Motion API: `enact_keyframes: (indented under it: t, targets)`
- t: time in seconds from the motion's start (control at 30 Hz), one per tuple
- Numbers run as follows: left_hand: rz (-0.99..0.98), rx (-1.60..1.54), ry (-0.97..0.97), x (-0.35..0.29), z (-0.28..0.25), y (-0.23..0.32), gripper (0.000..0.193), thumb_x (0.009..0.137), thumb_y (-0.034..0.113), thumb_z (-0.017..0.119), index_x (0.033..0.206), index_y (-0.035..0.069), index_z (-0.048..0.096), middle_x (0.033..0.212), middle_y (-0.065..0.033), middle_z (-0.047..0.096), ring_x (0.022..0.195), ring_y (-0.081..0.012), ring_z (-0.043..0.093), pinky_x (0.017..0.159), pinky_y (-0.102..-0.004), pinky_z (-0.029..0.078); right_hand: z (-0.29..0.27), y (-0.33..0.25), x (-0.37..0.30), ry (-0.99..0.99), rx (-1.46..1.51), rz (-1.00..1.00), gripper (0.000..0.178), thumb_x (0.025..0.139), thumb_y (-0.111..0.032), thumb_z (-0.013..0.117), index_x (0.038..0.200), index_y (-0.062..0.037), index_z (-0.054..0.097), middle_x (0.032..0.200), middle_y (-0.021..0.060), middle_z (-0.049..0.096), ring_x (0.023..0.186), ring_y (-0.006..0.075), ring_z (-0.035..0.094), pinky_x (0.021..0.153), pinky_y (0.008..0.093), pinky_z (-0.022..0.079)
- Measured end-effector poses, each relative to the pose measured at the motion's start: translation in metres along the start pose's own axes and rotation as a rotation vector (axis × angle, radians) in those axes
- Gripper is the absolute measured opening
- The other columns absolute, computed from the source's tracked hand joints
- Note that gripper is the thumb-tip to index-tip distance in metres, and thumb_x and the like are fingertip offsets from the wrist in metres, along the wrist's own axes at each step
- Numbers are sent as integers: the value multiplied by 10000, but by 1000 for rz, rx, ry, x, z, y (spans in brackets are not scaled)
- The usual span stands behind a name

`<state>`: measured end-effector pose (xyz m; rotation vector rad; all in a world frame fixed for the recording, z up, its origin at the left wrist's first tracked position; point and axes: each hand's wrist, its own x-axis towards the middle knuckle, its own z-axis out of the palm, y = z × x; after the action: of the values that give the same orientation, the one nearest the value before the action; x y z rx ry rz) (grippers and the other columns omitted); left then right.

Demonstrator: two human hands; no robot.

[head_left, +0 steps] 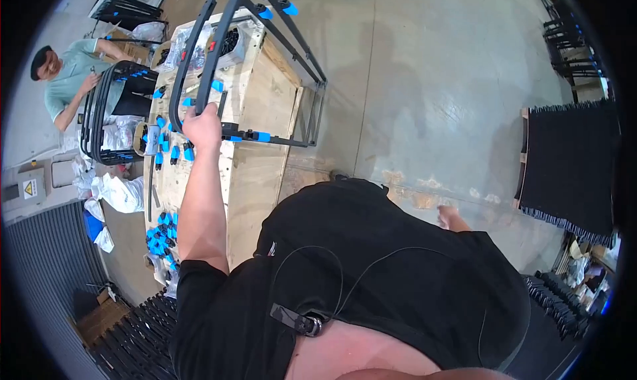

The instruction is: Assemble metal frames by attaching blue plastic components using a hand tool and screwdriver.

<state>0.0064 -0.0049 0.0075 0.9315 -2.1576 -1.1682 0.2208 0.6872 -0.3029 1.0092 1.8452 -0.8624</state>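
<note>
My left hand (204, 126) is closed round a black metal tube frame (215, 63), near one rounded corner. The frame stands tilted above a plywood workbench (255, 181) and reaches past its far right edge. Blue plastic fittings (262, 137) sit on its bars, along with small red pieces. My right hand (450, 217) hangs low at my right side, over the floor and apart from the bench. It is partly hidden by my body; its fingers look loose, and nothing shows in them. More blue and black fittings (161, 235) lie piled on the bench's near left part.
Across the bench, a co-worker (79, 75) handles several black rounded frames (99, 118). Plastic bags of parts (189, 48) lie on the bench. A black-covered stack (570, 171) stands to the right. Rows of black tubes (136, 337) lie at the lower left.
</note>
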Motion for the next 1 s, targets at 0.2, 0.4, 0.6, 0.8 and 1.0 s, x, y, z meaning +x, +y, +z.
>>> enact_keyframes:
  t: [0.2,0.4,0.6,0.8,1.0]
  targets:
    - [4,-36,29,15,19,-14,265,760,166,749,906,-52,717,762,-50,678,675,-122,587,658,-292,475,-16,-157,50,114,-91,-235,377,892,-348,669,1049,-5,676,798,96,661,640,233,621,547,391,510]
    - [-79,-120,-83,19,-28,-29,345,776,171,851,1002,-58,725,881,-65,724,763,-121,638,707,-273,498,56,-298,-7,10,-6,-444,382,905,-324,658,1166,-45,655,890,70,660,724,179,623,588,352,520]
    - [177,-58,-117,2,-59,-29,580,881,261,796,1302,-91,606,1249,-221,690,1182,-261,663,1022,-350,504,118,-326,-23,-10,-452,-588,467,876,-326,653,1194,15,672,1114,192,726,1013,355,697,891,438,551]
    - [51,310,-169,-95,-145,-115,575,875,381,742,1307,14,644,1283,-194,678,1205,-315,648,1055,-399,484,190,-312,-33,-125,-1240,-719,540,871,-423,561,1161,7,708,1232,270,671,1164,422,638,997,465,515]
    - [-746,505,-480,-387,-233,-358,476,908,436,588,1134,44,737,1215,-236,688,1141,-390,655,998,-481,506,262,-312,-29,-133,-1329,-812,444,876,-402,609,1041,3,685,1022,224,735,994,381,713,877,470,567]
